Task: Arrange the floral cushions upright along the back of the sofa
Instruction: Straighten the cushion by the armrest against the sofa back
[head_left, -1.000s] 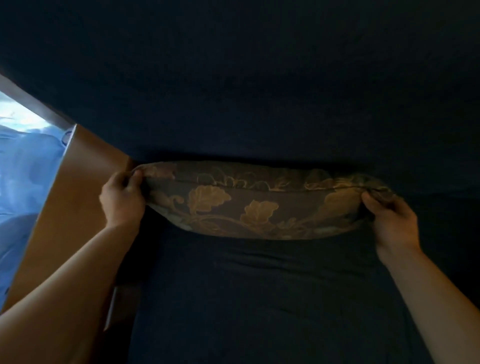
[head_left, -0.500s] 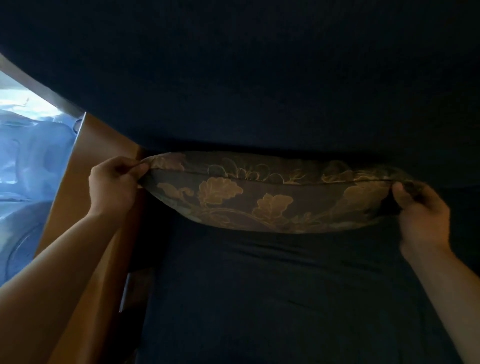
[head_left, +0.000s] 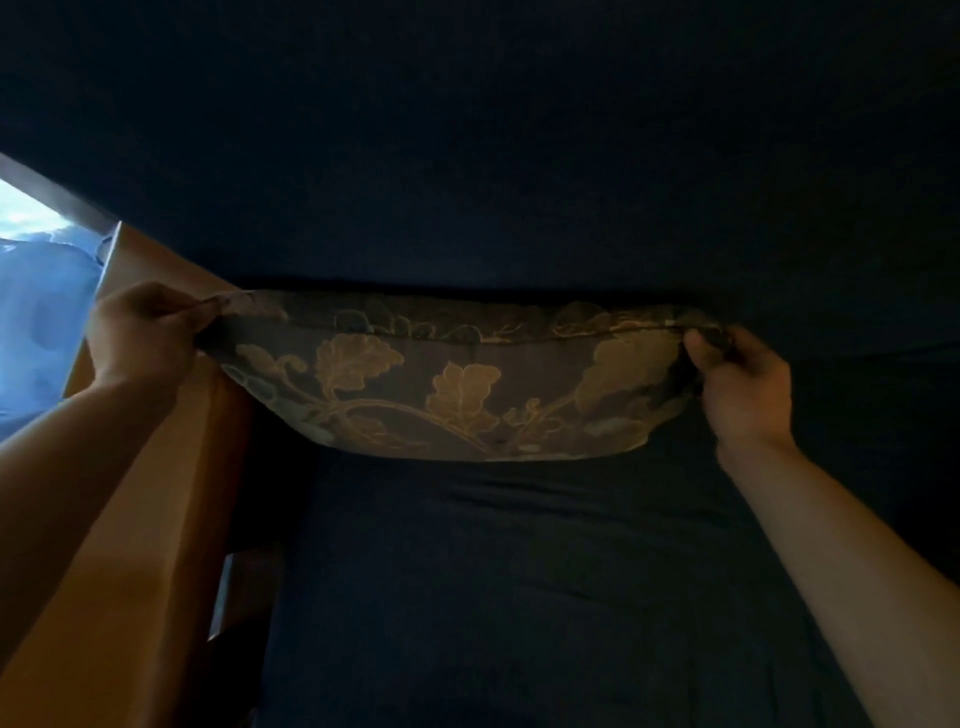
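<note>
A floral cushion, brown with tan leaves, stands on edge on the dark blue sofa seat, its top edge against the sofa back. My left hand pinches the cushion's top left corner. My right hand grips its top right corner. The cushion's lower part bulges toward me and its back face is hidden.
A wooden armrest runs along the sofa's left side, under my left forearm. Beyond it at the far left lies pale blue fabric in bright light. The scene is dim.
Both hands have stayed on the cushion's top corners and spread slightly apart, stretching its top edge wider along the sofa back.
</note>
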